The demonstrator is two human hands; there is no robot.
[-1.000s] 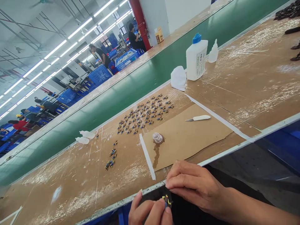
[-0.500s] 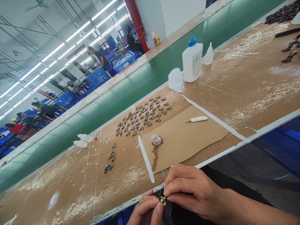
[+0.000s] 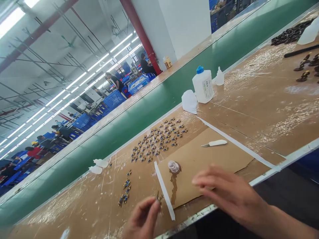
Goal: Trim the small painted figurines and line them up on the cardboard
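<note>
My left hand point(image 3: 143, 217), at the bottom centre, pinches a small figurine point(image 3: 159, 198) between thumb and fingertips; blur hides its details. To the right, my right hand point(image 3: 224, 191) hovers over the front edge of a cardboard sheet point(image 3: 214, 159). Its fingers are stretched out with the thumb apart, slightly smeared by motion, and nothing shows in them. On the cardboard sit a small round pot of pale purplish stuff point(image 3: 173, 167), with a dark wet streak running from it, and a white-handled knife point(image 3: 214, 143). Many small blue-and-gold figurines point(image 3: 159, 139) lie in a spread behind the cardboard.
A smaller group of figurines point(image 3: 124, 192) lies at the left, near two small white bottles point(image 3: 99, 163). At the back stand a blue-capped jug point(image 3: 203, 85), a dropper bottle point(image 3: 219, 77) and white paper point(image 3: 189, 101). A green conveyor belt point(image 3: 149, 103) runs behind; people work beyond it.
My hands have come apart. My left hand has carried the figurine up and left over the table edge; my right hand has let go and moved right over the cardboard. The view has tilted upward.
</note>
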